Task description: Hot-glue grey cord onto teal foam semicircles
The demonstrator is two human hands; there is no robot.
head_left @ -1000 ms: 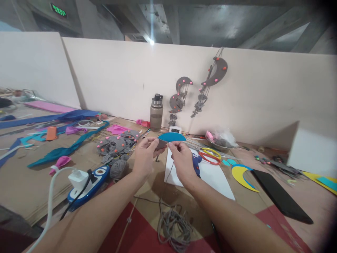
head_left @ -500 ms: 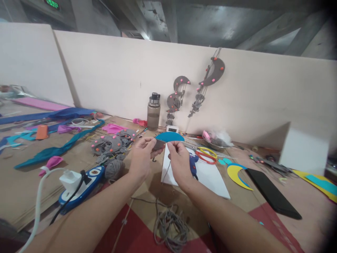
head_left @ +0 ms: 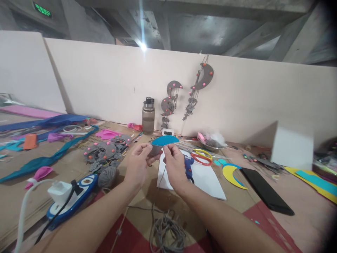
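Note:
A small grey piece (head_left: 156, 150) is pinched between the thumb and fingers of my left hand (head_left: 138, 163). Close beside it, my right hand (head_left: 174, 165) is closed on a thin grey cord (head_left: 162, 174) that hangs down from its fingertips. Behind my fingers lies a blue curved piece (head_left: 165, 140). Under and beside my right hand are a white sheet (head_left: 207, 181) and a blue glue gun (head_left: 188, 167), partly hidden by the hand. A loose coil of grey cord (head_left: 168, 233) lies between my forearms.
Left are a power strip (head_left: 85, 193), a grey yarn ball (head_left: 107, 176) and grey crescents (head_left: 99, 151). Scissors (head_left: 201, 158), a yellow crescent (head_left: 231, 176) and a black phone (head_left: 267, 189) lie right. A bottle (head_left: 148, 117) stands behind.
The view has shifted, so the table items appear further left. Both hands remain close together, and the grey piece now shows more of its flat face.

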